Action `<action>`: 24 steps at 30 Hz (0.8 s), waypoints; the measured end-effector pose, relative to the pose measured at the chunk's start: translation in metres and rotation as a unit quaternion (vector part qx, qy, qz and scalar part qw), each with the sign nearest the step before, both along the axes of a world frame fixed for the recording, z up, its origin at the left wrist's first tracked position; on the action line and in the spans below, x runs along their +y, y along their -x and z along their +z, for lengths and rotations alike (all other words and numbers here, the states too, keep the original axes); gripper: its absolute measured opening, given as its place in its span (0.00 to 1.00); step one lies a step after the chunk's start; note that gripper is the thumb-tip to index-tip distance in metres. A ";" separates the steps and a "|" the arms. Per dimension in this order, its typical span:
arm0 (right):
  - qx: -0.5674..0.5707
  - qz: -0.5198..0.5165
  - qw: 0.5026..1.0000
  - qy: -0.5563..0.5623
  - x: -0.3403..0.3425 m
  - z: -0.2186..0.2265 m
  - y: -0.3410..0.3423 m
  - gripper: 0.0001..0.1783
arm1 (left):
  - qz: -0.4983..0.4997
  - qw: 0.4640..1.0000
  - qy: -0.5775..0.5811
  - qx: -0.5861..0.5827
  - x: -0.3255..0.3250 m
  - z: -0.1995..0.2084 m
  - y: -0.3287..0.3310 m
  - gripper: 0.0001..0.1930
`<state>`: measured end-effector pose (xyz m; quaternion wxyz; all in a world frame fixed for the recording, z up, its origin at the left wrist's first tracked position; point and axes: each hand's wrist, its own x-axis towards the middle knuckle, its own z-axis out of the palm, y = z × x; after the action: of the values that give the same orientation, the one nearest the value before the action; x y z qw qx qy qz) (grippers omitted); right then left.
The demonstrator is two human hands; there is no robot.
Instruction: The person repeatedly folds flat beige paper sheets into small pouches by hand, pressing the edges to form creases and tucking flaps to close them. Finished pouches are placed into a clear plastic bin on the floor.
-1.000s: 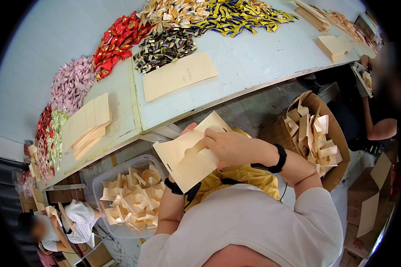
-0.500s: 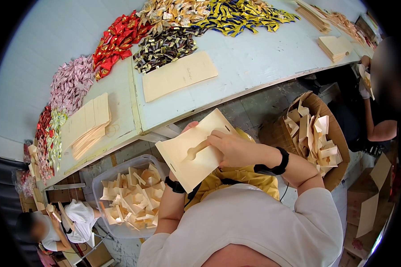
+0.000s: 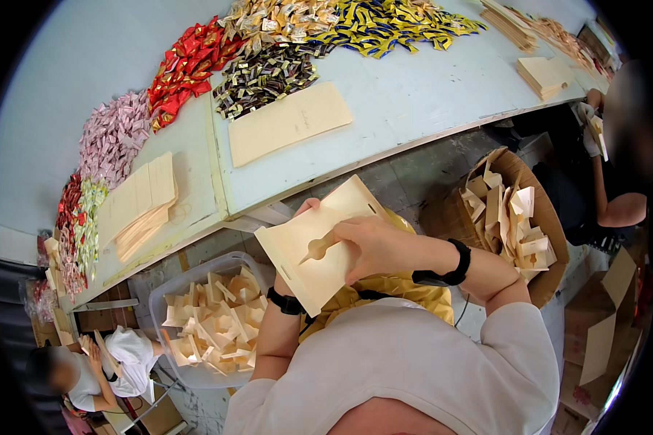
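A cream cardboard piece (image 3: 312,232) with folded edge flaps, a keyhole-like cut-out in the middle and a narrow slot near each end is held tilted above my lap. My left hand (image 3: 308,206) supports it from behind; only its fingertips show past the far edge, and the rest is hidden. My right hand (image 3: 376,245) grips the piece from the right, fingertips at the end of the cut-out and thumb at the near edge. Below left stands a clear plastic bin (image 3: 159,290) of similar folded pieces.
A cardboard box (image 3: 551,286) of folded pieces stands at the right. On the white table (image 3: 406,109) lie flat cardboard stacks (image 3: 290,123) and heaps of wrapped sweets (image 3: 265,80). One co-worker (image 3: 80,377) sits at lower left, another (image 3: 624,203) at right.
My right hand has shifted from pinching at the cut-out to a wider grip reaching the near edge. The near flap of the piece now stands more folded.
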<state>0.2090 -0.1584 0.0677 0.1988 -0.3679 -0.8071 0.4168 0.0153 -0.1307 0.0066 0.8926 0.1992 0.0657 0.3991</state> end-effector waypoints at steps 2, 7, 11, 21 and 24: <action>-0.032 -0.002 0.997 -0.069 -0.003 0.005 0.000 0.30 | -0.041 0.998 0.040 -0.012 0.005 -0.004 0.000 0.11; -0.046 -0.022 0.996 -0.074 -0.007 0.008 0.003 0.31 | -0.020 0.996 0.080 -0.016 0.003 -0.015 -0.005 0.12; -0.052 -0.026 0.996 -0.064 -0.009 0.005 0.005 0.31 | -0.023 0.997 0.075 -0.010 0.003 -0.016 -0.005 0.11; -0.053 -0.009 0.998 0.018 -0.012 0.005 0.008 0.30 | 0.002 0.998 0.066 0.003 -0.001 -0.020 -0.004 0.10; -0.053 0.000 0.998 0.027 -0.012 0.014 0.007 0.31 | 0.002 0.998 0.067 0.006 0.000 -0.021 -0.004 0.10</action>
<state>0.2016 -0.1705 0.0815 0.1455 -0.3947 -0.8051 0.4182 0.0195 -0.1311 -0.0145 0.9026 0.1412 0.0987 0.3946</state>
